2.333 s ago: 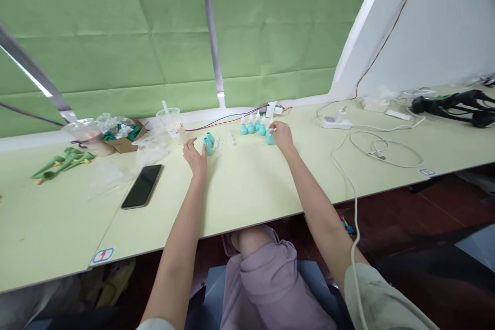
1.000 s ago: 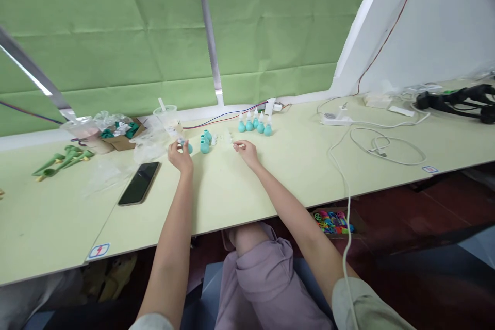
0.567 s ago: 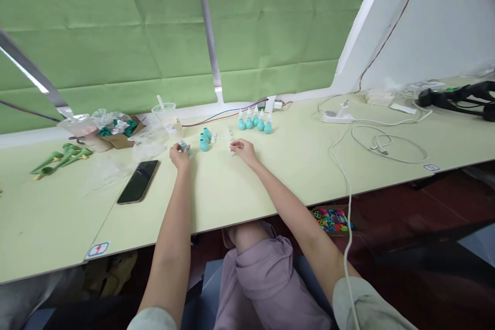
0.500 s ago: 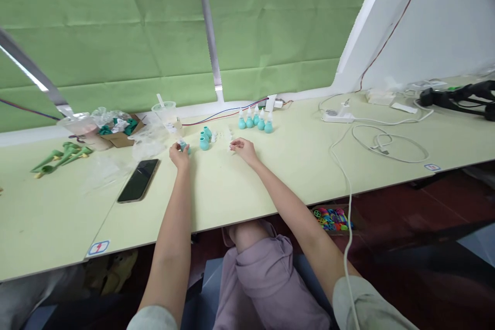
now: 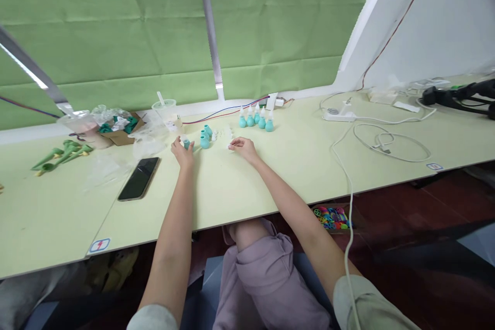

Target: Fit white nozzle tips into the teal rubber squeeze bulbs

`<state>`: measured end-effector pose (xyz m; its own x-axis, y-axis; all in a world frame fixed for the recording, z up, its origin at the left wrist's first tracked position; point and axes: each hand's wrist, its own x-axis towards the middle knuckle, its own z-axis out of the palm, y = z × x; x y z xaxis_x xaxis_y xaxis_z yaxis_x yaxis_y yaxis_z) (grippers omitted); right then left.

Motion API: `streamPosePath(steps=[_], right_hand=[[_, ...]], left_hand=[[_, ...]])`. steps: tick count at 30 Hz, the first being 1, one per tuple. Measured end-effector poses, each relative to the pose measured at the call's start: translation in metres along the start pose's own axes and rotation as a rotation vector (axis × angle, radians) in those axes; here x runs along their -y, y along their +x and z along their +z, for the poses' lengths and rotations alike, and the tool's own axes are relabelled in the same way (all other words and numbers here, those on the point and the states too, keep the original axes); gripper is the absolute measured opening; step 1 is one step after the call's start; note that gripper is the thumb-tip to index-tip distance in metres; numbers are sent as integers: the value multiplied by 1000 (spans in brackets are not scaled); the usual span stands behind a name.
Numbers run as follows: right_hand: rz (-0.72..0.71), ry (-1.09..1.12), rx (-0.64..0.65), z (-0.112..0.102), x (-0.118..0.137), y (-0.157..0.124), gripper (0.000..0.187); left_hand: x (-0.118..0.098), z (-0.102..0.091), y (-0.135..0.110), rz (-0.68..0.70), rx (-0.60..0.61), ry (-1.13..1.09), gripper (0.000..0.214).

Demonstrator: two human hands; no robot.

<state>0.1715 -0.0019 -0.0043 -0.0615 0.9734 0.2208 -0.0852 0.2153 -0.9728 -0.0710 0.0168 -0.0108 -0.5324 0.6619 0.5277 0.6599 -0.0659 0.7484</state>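
My left hand [image 5: 181, 152] is closed round a small teal bulb [image 5: 186, 144], with a whitish bit showing at its top. Thumb and fingers of my right hand [image 5: 244, 149] pinch a small white piece [image 5: 231, 147] low over the table. Between the hands stand several teal bulbs with open necks [image 5: 204, 141]. Small white parts [image 5: 215, 135] lie beside them, and a few more white pieces [image 5: 231, 132] sit just beyond my right fingertips. Farther back, several teal bulbs with white pointed nozzles [image 5: 262, 121] stand upright in a group.
A black phone [image 5: 139, 179] lies left of my left arm. Beyond it are plastic bags [image 5: 149, 140], a cup with a straw [image 5: 164, 109], a cardboard box [image 5: 120, 137] and green horn-shaped parts [image 5: 62, 156]. To the right, a power strip [image 5: 337, 115] and white cables [image 5: 402, 158] spread out.
The bulb in my left hand has turned, and its neck shows more clearly between thumb and fingers. My right hand has shifted very slightly, and a white piece now shows at its fingertips.
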Motion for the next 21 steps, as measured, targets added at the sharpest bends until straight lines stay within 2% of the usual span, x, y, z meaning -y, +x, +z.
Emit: streamPosePath(steps=[3, 5, 6, 8, 10, 12, 14, 21], right_hand=[[8, 39, -3, 0, 1, 0, 27], [23, 95, 3, 0, 2, 1, 29], [31, 128, 7, 0, 2, 2, 29], [41, 177, 13, 0, 3, 2, 30], [50, 175, 17, -1, 4, 2, 30], [65, 132, 17, -1, 4, 2, 28], [70, 94, 11, -2, 4, 2, 25], [50, 13, 12, 1, 1, 1, 25]], left_hand=[[-20, -11, -9, 194, -169, 60, 62], [-36, -15, -17, 375, -155, 70, 55], [-44, -14, -23, 470, -81, 70, 51], [-57, -7, -35, 657, 148, 79, 44], [-66, 5, -48, 787, 358, 106, 38], [-70, 16, -58, 818, 448, 126, 32], [-71, 22, -63, 789, 462, 135, 28], [-72, 15, -61, 718, 498, 154, 21]])
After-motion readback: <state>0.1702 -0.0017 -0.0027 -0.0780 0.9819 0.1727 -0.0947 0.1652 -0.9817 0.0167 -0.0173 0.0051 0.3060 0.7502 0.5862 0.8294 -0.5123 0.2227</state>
